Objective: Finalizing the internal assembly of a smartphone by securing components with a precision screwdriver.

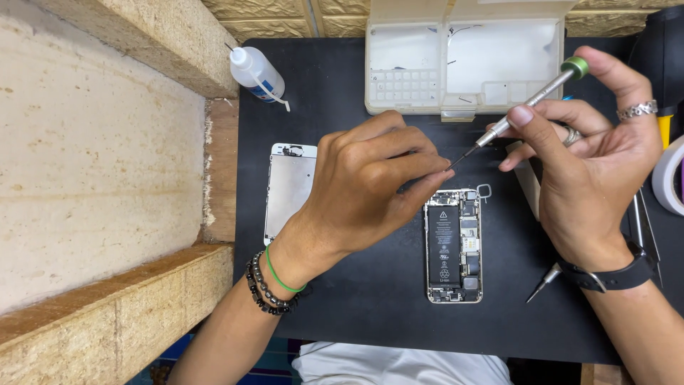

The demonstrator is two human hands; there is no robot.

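screwdriver [531, 101] gripped in right hand [591, 171], tip pinched by left hand [370, 178] fingers just above the opened phone [454, 246], lying lengthwise toward the table's near edge

Head view, steeply downward, close.

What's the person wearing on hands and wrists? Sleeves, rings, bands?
No sleeves: both forearms are bare. The left hand carries no rings; its wrist has a thin green band and dark beaded bracelets. The right hand wears two silver rings, one ornate ring and another ring, and a black watch strap with a metal buckle on the wrist.
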